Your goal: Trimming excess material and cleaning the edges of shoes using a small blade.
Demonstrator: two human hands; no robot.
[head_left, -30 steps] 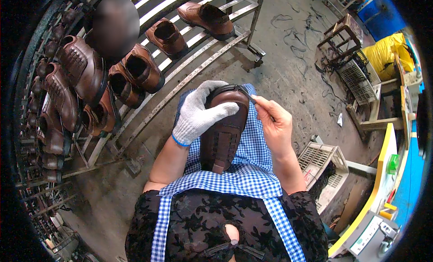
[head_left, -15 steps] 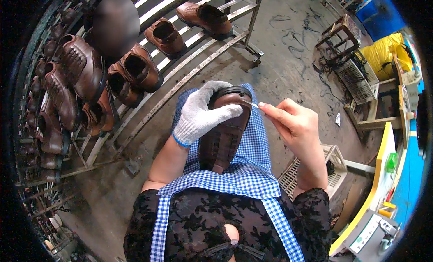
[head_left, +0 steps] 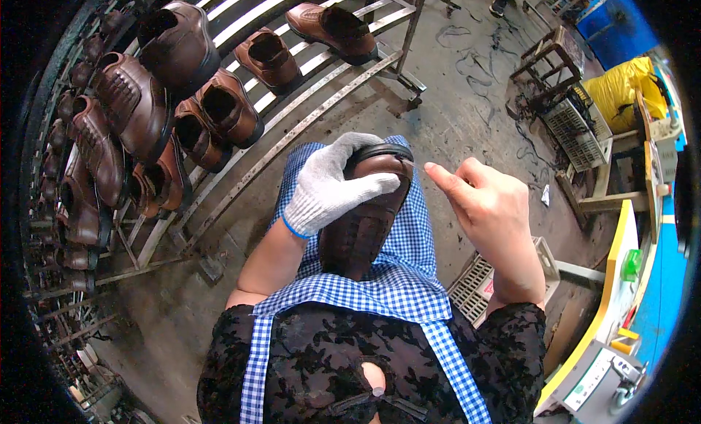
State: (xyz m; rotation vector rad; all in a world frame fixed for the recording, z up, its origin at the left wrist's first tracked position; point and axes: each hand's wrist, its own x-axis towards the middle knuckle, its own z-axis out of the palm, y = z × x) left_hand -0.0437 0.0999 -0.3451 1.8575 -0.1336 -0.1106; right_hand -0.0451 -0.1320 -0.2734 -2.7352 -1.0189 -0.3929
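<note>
A dark brown leather shoe (head_left: 358,227) rests on my lap over the blue checked apron (head_left: 418,241). Its toe points away from me, and a black sole edge shows around the toe. My left hand (head_left: 328,187), in a white knit glove with a blue cuff, is closed around the toe, thumb across the upper. Just right of the toe, my bare right hand (head_left: 485,205) is closed in a pinch on a thin metal tool (head_left: 418,166). Only its slim end shows, close to the sole edge; the fingers hide the rest.
Brown shoes (head_left: 131,106) fill a metal rack (head_left: 292,136) at the left. A pale plastic crate (head_left: 467,289) stands by my right elbow. Farther right are a yellow-edged workbench (head_left: 621,256), another crate (head_left: 577,136), a stool (head_left: 558,52) and a yellow bag (head_left: 621,92).
My right hand has moved slightly right, drawing the thin metal tool back from the shoe's toe. The left hand keeps its hold. At the top, another person's foot has come farther into view.
</note>
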